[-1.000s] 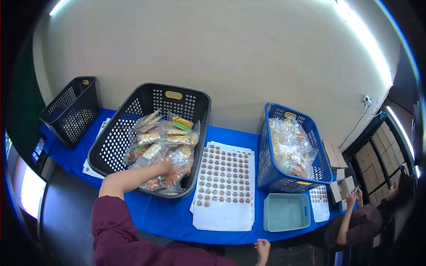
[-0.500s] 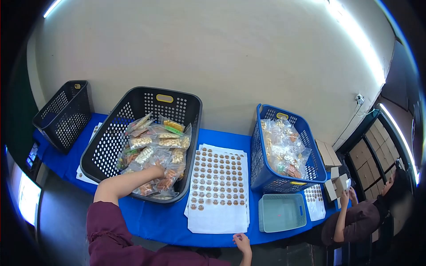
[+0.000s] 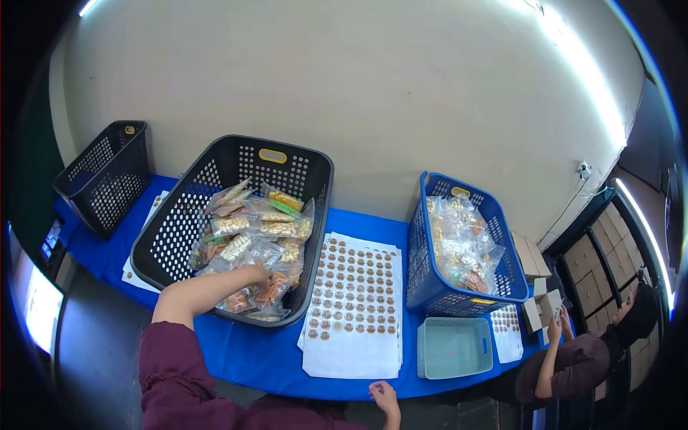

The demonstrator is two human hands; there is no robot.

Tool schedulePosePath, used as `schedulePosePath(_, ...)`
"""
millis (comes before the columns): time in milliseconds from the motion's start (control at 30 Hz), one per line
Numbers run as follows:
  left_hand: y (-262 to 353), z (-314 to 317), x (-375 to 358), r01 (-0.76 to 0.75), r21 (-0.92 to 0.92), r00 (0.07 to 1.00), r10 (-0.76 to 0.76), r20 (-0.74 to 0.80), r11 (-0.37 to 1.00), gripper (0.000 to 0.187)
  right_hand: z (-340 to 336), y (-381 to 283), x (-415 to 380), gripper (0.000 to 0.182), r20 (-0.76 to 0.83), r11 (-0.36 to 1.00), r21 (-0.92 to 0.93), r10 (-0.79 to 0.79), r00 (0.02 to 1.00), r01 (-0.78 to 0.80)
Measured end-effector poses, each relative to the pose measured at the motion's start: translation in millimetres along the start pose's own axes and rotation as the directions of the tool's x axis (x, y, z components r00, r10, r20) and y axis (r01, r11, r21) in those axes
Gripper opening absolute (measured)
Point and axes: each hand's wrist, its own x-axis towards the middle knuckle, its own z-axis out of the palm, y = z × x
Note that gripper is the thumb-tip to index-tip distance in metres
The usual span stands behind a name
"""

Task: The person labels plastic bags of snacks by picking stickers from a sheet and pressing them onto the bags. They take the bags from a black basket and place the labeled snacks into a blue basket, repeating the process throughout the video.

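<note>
The left hand (image 3: 256,274) lies among bags (image 3: 236,226) in a black basket (image 3: 236,153), its fingertips indistinct. The right hand (image 3: 383,393), loosely curled, hangs near the edge of the table (image 3: 251,358); beyond it lies a dotted sheet (image 3: 351,360), to its right a tray (image 3: 455,352), and farther back a blue basket (image 3: 423,265).
</note>
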Motion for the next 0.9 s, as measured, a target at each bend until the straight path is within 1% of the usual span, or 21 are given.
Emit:
schedulePosePath(100, 4.1, -0.4, -12.2, 0.039, -0.065, 0.998, -0.042, -0.046, 0.997, 0.062, 2.1, 10.7, 1.7, 0.023, -0.013, 0.998, -0.052, -0.019, 1.0, 0.018)
schedulePosePath(167, 5.9, -0.8, -17.7, 0.066, -0.123, 0.994, -0.076, -0.082, 0.99, 0.063, 3.9, 10.9, 1.2, 0.023, 0.001, 0.999, -0.052, -0.005, 1.0, 0.005)
schedulePosePath(267, 6.8, -11.6, -24.1, 0.105, -0.229, 0.974, -0.147, -0.174, 0.968, 0.065, 5.4, 3.8, -0.1, 0.023, 0.01, 0.999, -0.053, 0.004, 1.0, -0.003)
schedulePosePath(333, 6.1, -32.2, -33.5, 0.119, -0.333, 0.945, -0.21, -0.252, 0.936, 0.067, 6.3, 3.8, 1.3, 0.023, 0.013, 0.998, -0.056, -0.004, 1.0, 0.005)
schedulePosePath(400, -0.1, -62.1, -50.2, 0.089, -0.439, 0.902, -0.26, -0.346, 0.894, 0.058, 9.0, 12.6, 4.3, 0.024, 0.017, 0.998, -0.057, -0.025, 1.0, 0.026)
schedulePosePath(433, -4.2, -78.6, -60.6, 0.069, -0.489, 0.876, -0.288, -0.388, 0.869, 0.054, 8.3, 7.0, 2.2, 0.022, 0.03, 0.994, -0.089, -0.057, 0.998, 0.06)
schedulePosePath(467, -5.7, -89.8, -68.4, -0.011, -0.499, 0.804, -0.289, -0.519, 0.867, 0.047, 8.7, 5.5, 0.9, 0.022, 0.036, 0.994, -0.089, -0.058, 0.998, 0.061)
schedulePosePath(533, -5.8, -110.9, -84.4, -0.17, -0.481, 0.604, -0.295, -0.74, 0.86, 0.031, 9.6, 4.0, 0.6, 0.023, 0.052, 0.994, -0.09, -0.059, 0.997, 0.063)
schedulePosePath(633, 4.5, -147.6, -121.7, -0.306, -0.416, 0.435, -0.263, -0.861, 0.856, 0.033, 12.1, 6.4, 4.4, 0.022, 0.094, 0.99, -0.115, -0.067, 0.993, 0.078)
schedulePosePath(733, 30.6, -176.9, -183.1, -0.665, -0.414, 0.361, -0.218, -0.907, 0.622, 0.032, 13.6, -13.0, 2.3, 0.02, 0.144, 0.994, 0.084, -0.083, 0.986, 0.071)
schedulePosePath(767, 44.9, -183.6, -205.3, -0.781, -0.439, 0.374, -0.229, -0.899, 0.445, 0.033, 13.2, -27.0, -0.2, 0.022, 0.172, 0.978, 0.197, -0.103, 0.98, 0.069)
schedulePosePath(800, 62.9, -184.7, -226.1, -0.861, -0.444, 0.391, -0.235, -0.89, 0.248, 0.035, 11.8, -45.3, -5.2, 0.023, 0.199, 0.95, 0.307, -0.127, 0.972, 0.062)
schedulePosePath(833, 83.0, -181.4, -243.8, -0.875, -0.482, 0.462, -0.216, -0.86, 0.046, 0.037, 10.8, -63.9, -10.1, 0.024, 0.225, 0.91, 0.412, -0.152, 0.962, 0.047)
schedulePosePath(867, 103.5, -172.2, -255.4, -0.847, -0.507, 0.531, -0.185, -0.827, -0.161, 0.038, 10.3, -85.2, -15.1, 0.027, 0.257, 0.884, 0.465, -0.185, 0.949, 0.047)
schedulePosePath(900, 121.5, -158.5, -260.5, -0.781, -0.577, 0.605, -0.063, -0.793, -0.24, 0.039, 10.0, -107.3, -20.3, 0.03, 0.288, 0.858, 0.511, -0.217, 0.933, 0.042)
